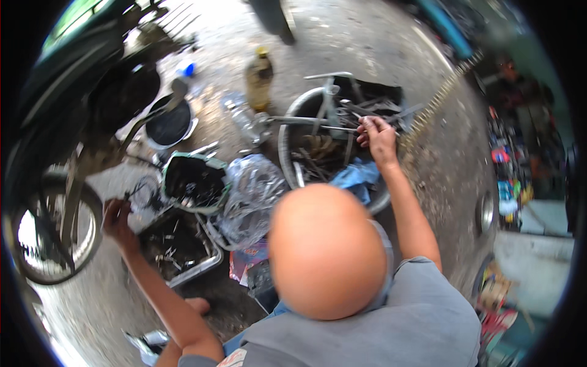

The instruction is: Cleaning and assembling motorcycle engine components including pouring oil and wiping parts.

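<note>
My right hand (pixel 380 144) is over a round metal basin (pixel 285 144) of tools, its fingers pinched on a thin metal tool whose far end is lost among others. Inside the basin lie dark metal tools (pixel 318 158) and a blue cloth (pixel 358 177). A long metal bar (pixel 299 120) lies across its rim, close to my right fingers. Far to the left, my left hand (pixel 119 226) is beside a motorcycle wheel (pixel 92 208), fingers curled together; what they hold, if anything, is too small to make out. Nearest it is a rectangular tray (pixel 211 260) of small metal parts.
A cut green-rimmed container (pixel 226 177) of dark parts stands beyond the tray, beside a clear plastic bag (pixel 254 189). Farther off are a black bucket (pixel 168 125) and a yellowish bottle (pixel 260 79). A chain (pixel 437 101) lies to the right. A blurred round shape hides the middle foreground.
</note>
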